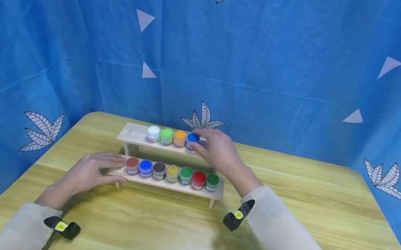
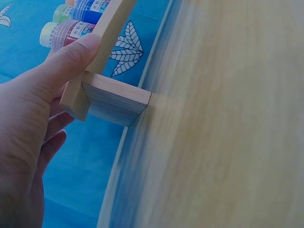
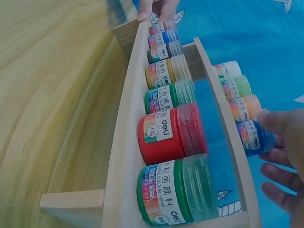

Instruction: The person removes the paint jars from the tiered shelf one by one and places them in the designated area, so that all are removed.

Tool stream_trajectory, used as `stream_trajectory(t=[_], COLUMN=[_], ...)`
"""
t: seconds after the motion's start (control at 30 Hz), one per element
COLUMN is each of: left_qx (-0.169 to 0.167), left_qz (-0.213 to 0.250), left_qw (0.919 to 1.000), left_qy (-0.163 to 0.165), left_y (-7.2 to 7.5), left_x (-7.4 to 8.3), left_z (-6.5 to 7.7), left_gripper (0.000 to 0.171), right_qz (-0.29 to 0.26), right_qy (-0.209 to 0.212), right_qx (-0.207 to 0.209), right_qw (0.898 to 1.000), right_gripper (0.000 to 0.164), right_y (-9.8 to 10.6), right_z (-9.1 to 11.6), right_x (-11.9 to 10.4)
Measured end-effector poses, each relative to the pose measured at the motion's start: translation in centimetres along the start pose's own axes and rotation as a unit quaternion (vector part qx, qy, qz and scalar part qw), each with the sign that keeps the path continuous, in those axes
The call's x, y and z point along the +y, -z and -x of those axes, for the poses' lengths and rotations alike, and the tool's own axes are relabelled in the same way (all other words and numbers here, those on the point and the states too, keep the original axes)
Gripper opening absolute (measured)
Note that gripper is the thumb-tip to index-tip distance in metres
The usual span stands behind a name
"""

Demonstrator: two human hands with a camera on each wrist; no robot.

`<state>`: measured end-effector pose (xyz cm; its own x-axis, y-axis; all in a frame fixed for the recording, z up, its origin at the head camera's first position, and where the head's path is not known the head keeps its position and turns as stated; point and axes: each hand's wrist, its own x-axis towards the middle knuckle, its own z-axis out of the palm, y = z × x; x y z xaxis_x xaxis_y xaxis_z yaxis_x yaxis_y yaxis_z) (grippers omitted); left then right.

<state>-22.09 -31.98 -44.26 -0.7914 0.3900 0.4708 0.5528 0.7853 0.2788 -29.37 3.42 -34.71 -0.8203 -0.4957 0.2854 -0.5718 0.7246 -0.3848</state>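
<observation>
A two-tier wooden rack stands on the table and carries small paint jars. My left hand holds the left end of its lower shelf, the thumb along the front edge near a reddish-brown jar. Up on the higher shelf, my right hand pinches a blue paint jar between thumb and fingers. That jar is the rightmost of the upper row, beside an orange jar, a light green jar and a white jar.
Several more jars line the lower shelf, among them a red jar and a dark green jar at the right end. The wooden table extends around the rack. A blue patterned cloth hangs behind and at both sides.
</observation>
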Motion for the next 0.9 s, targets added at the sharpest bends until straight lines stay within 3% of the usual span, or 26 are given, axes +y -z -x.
stream_trajectory(t=[0.4, 0.9], left_qx=[-0.002, -0.009], left_qz=[0.011, 0.015], left_qw=[0.9999, 0.9995], left_qy=[0.011, 0.025], left_y=[0.0, 0.2], left_x=[-0.1, 0.4], left_z=[0.3, 0.1], left_gripper=[0.049, 0.05], right_qz=[-0.002, -0.021], right_qy=[0.009, -0.002], right_qx=[0.008, 0.021], right_qw=[1.0, 1.0], right_gripper=[0.041, 0.038], right_y=[1.6, 4.5], right_z=[1.3, 3.4], right_x=[1.0, 4.2])
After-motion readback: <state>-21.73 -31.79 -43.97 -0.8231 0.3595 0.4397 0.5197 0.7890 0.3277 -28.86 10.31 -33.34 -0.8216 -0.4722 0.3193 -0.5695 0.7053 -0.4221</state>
